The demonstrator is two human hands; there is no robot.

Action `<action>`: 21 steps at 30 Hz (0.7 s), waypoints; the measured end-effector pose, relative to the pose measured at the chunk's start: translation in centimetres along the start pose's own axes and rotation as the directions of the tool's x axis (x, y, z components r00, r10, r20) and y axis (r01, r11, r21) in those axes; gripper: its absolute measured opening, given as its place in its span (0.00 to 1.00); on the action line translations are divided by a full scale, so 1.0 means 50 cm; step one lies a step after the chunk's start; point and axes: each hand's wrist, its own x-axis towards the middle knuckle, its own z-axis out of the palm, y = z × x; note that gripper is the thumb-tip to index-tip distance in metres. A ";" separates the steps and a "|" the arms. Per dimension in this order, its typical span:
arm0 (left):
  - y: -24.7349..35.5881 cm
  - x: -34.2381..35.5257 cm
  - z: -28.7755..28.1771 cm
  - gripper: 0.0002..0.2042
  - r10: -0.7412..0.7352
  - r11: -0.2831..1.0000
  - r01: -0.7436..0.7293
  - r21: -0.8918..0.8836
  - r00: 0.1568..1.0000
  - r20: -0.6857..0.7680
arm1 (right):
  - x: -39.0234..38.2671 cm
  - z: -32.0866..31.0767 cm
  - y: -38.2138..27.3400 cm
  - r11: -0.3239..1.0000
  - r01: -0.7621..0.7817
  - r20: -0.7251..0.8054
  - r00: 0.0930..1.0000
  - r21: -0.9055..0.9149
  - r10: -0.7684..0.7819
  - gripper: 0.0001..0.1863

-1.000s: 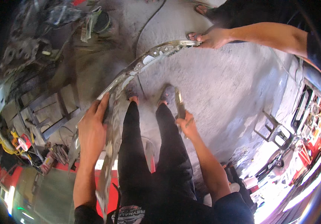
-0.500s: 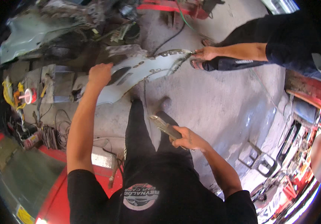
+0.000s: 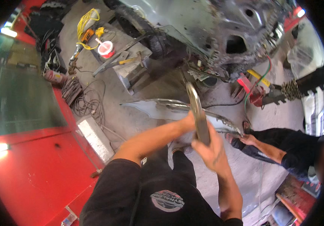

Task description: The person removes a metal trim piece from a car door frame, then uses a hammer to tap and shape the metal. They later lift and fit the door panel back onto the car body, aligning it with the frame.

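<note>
Metal locking pliers [image 3: 198,109], with a curved silvery jaw end, stand up close to the camera in my right hand [image 3: 211,150], its fingers wrapped round their handles. Beyond them lies a long pale-grey car body panel [image 3: 145,108], tilted so that it shows mostly edge-on, with cut-outs along its rim. My left hand [image 3: 186,122] is at the middle of this panel and seems closed on its edge; the pliers hide part of the fingers. A co-worker's hand [image 3: 249,139] grips the panel's right end.
At the far side stands a partly stripped car body [image 3: 184,19]. A metal stand [image 3: 131,69] bears a red-and-white tub [image 3: 105,49]. Coiled cables [image 3: 88,103] lie on the floor beside a red car [image 3: 34,162]. To the right, a heavy chain [image 3: 290,90] hangs on a toothed bar.
The view has swung leftward, and the panel now shows more edge-on. My right hand has raised the pliers in front of the panel, beside my left hand. The co-worker keeps hold of the panel's end.
</note>
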 end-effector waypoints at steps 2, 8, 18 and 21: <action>0.007 -0.035 0.009 0.14 -0.057 0.845 -0.010 -0.535 0.992 -0.109 | 0.158 0.045 -0.022 0.942 0.332 -0.110 0.936 -0.044 -0.335 0.39; 0.066 -0.046 0.078 0.16 -0.244 -0.325 -0.403 -0.856 0.910 -0.336 | 0.531 0.196 0.075 0.962 0.001 -0.061 0.998 -0.273 -0.018 0.38; 0.139 -0.045 0.062 0.16 -0.146 -0.780 -0.212 -0.589 0.977 -0.158 | 0.970 0.500 0.127 0.831 0.053 -0.124 0.982 -0.554 -0.145 0.44; 0.147 -0.065 0.090 0.17 -0.140 -0.761 -0.187 -0.621 0.982 -0.123 | 1.010 0.579 0.125 0.788 -0.061 -0.211 0.974 -0.613 -0.088 0.47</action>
